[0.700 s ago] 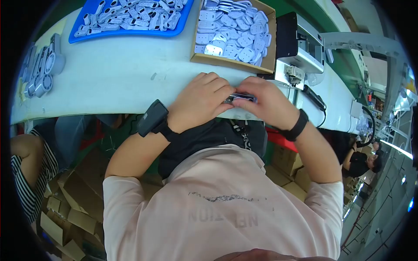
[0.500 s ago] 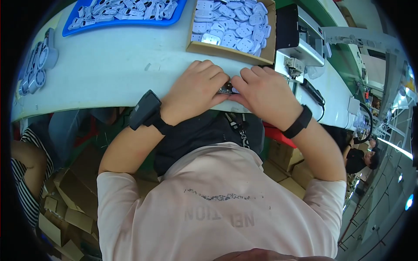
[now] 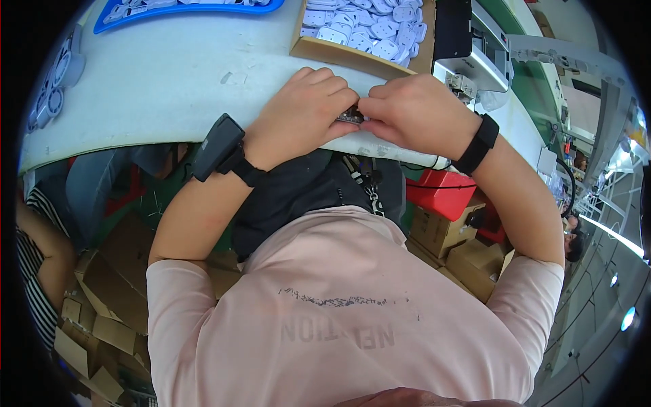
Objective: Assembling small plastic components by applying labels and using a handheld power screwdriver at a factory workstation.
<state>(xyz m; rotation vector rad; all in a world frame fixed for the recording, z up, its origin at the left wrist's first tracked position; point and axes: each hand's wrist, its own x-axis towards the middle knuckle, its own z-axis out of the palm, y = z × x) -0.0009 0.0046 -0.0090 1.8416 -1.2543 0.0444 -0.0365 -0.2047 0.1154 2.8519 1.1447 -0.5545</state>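
My left hand (image 3: 302,115) and my right hand (image 3: 410,112) meet at the near edge of the white table (image 3: 156,88). Both close their fingers on one small dark part (image 3: 350,115) held between the fingertips; most of it is hidden. A dark device (image 3: 215,146) is strapped to my left wrist and a black band (image 3: 478,144) to my right wrist. Just beyond my hands stands a cardboard box (image 3: 339,54) filled with several small white plastic parts (image 3: 369,30).
A blue tray (image 3: 183,8) with white parts lies at the far left. More white round parts (image 3: 54,88) sit at the table's left end. A grey machine (image 3: 475,47) stands right of the box. Cardboard cartons (image 3: 95,312) and a red bin (image 3: 444,193) lie under the table. Another person's arm (image 3: 41,251) is at left.
The view has shifted so the table and my hands sit higher in the picture. My hands have drawn closer together on the small part.
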